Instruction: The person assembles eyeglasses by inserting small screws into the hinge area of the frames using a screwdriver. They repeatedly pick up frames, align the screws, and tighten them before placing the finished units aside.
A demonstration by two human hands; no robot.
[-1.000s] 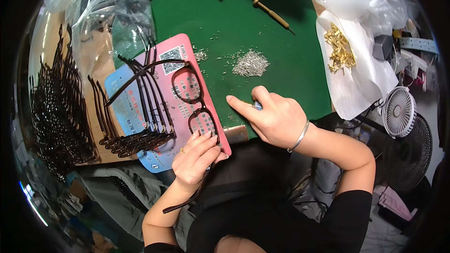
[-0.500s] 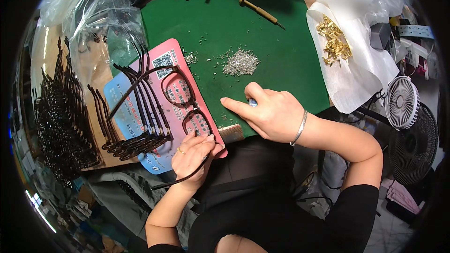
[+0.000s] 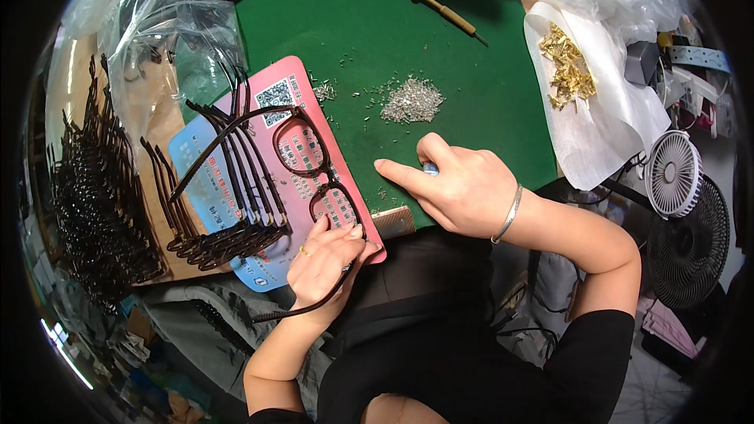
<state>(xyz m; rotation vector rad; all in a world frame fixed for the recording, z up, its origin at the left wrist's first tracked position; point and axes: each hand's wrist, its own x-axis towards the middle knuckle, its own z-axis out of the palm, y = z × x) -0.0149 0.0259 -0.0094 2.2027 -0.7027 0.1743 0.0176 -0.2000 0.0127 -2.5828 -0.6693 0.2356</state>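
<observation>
A dark eyeglass frame (image 3: pixel 323 173) lies tilted over the pink and blue printed cards, one temple reaching up and left across other frames. My left hand (image 3: pixel 323 263) grips its lower end, near the hinge, with the other temple running down under the wrist. My right hand (image 3: pixel 467 188) rests over the green mat, one finger stretched out to the left and the others curled. A small blue bit (image 3: pixel 430 167) shows between its fingers; its kind is hidden. Beyond that hand sits a heap of tiny silver screw-like parts (image 3: pixel 412 100).
Stacked dark frames (image 3: pixel 224 247) stand on the blue card (image 3: pixel 200 149), with a larger pile (image 3: pixel 102 212) farther left. A brass-handled screwdriver (image 3: pixel 448 14) lies on the green mat (image 3: pixel 345 16). Gold-coloured pieces (image 3: pixel 569 71) sit on white paper (image 3: pixel 616 122). Fans (image 3: pixel 675 174) stand at right.
The whole view has shifted slightly, so the mat's far items sit a little more to the right. Both hands keep nearly the same pose, the left still on the eyeglass frame.
</observation>
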